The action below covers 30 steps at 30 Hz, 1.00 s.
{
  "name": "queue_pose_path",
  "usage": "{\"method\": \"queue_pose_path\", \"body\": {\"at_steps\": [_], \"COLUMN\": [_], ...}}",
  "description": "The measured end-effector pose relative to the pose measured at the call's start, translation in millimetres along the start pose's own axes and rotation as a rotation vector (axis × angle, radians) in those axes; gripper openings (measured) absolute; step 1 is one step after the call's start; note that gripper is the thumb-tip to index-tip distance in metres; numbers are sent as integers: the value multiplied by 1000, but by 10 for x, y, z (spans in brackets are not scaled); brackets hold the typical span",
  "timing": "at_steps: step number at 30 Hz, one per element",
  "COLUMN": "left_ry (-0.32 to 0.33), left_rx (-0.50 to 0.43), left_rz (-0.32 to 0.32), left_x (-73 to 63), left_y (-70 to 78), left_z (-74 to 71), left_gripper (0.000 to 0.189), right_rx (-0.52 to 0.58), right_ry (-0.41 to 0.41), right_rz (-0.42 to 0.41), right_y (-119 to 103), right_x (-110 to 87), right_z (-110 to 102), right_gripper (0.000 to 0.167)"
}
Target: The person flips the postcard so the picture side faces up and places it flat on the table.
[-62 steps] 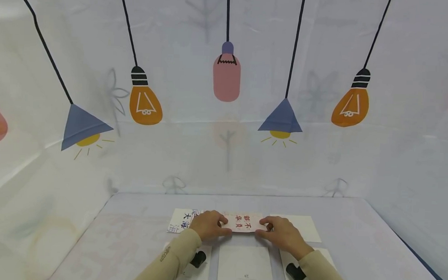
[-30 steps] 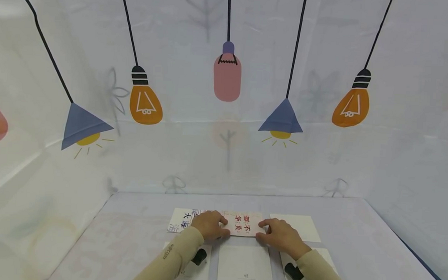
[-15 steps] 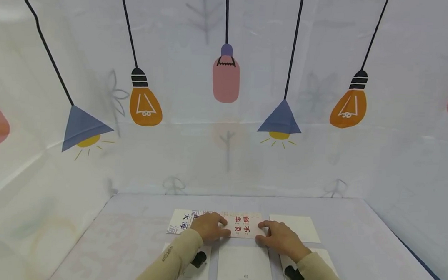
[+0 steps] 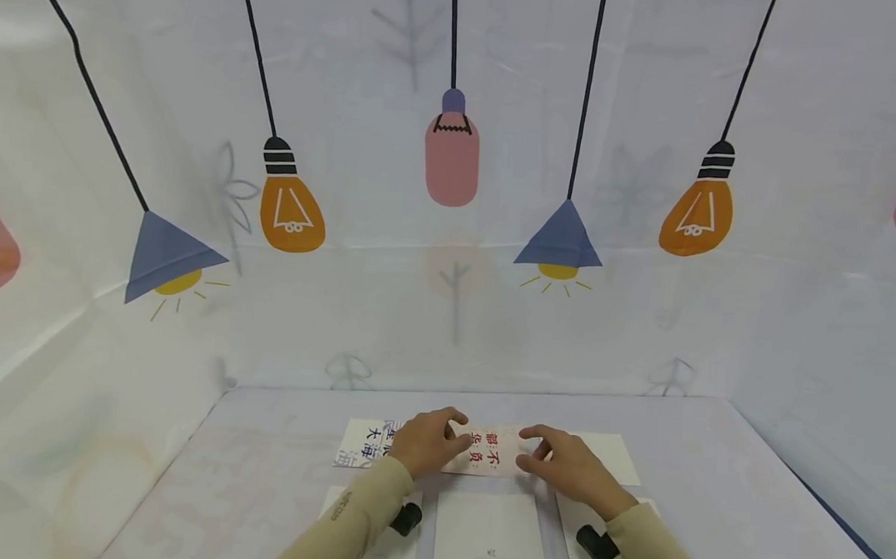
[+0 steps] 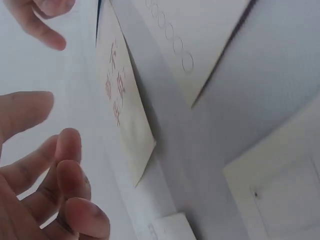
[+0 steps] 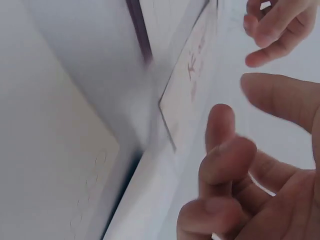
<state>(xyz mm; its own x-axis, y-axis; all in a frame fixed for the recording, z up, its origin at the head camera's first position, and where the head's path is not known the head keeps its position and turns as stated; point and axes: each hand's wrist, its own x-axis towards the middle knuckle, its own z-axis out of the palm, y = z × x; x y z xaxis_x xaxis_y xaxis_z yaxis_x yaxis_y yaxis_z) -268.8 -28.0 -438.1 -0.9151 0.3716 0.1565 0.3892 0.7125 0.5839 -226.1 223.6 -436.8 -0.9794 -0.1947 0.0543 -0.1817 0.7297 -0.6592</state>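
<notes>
A pale pink card with red characters [image 4: 489, 458] lies flat in the middle of the back row in the head view. Above its left end hovers my left hand [image 4: 426, 442], fingers loosely bent and nothing between them. My right hand [image 4: 571, 467] hangs over the other end in the same way, thumb and index apart. Both wrist views show a gap between the fingers and the card [image 5: 125, 110]. To its left sits a white card with blue and black characters [image 4: 358, 442], partly hidden by the left hand. A plain off-white card [image 4: 613, 458] is on the right.
Nearer me, a front row holds a blank cream card [image 4: 491, 531] between two other cards [image 4: 394, 548] [image 4: 580, 531], partly covered by my sleeves. The dark wrist cameras [image 4: 407, 519] [image 4: 597, 544] sit above those. A white curtain with printed lamps rises behind the table [image 4: 276, 439].
The red-lettered card came down from slightly raised to flat on the table, its edge drawn a little toward me. Both hands then let go and lifted off it.
</notes>
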Motion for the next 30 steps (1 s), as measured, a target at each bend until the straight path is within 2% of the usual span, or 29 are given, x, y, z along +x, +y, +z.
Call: {"method": "queue_pose_path", "body": {"at_steps": [5,13,21,30], "left_ry": [9,-13,-13,-69], "left_rx": [-27,26,69,112], "left_rz": [69,126,130,98], "left_x": [68,160,182,309], "left_y": [82,214,321,462], "left_z": [65,243,388,532], "left_gripper": [44,51,54,60], "right_rx": [25,60,55,44], "right_ry": [-15,-53,-35,7], "right_rz": [-45,-86,-110,-87], "right_y": [67,183,315,497], "right_x": [-7,-45,-83,-171], "right_z": [-86,-202,-354,-512], "right_gripper": [47,56,57,56]}}
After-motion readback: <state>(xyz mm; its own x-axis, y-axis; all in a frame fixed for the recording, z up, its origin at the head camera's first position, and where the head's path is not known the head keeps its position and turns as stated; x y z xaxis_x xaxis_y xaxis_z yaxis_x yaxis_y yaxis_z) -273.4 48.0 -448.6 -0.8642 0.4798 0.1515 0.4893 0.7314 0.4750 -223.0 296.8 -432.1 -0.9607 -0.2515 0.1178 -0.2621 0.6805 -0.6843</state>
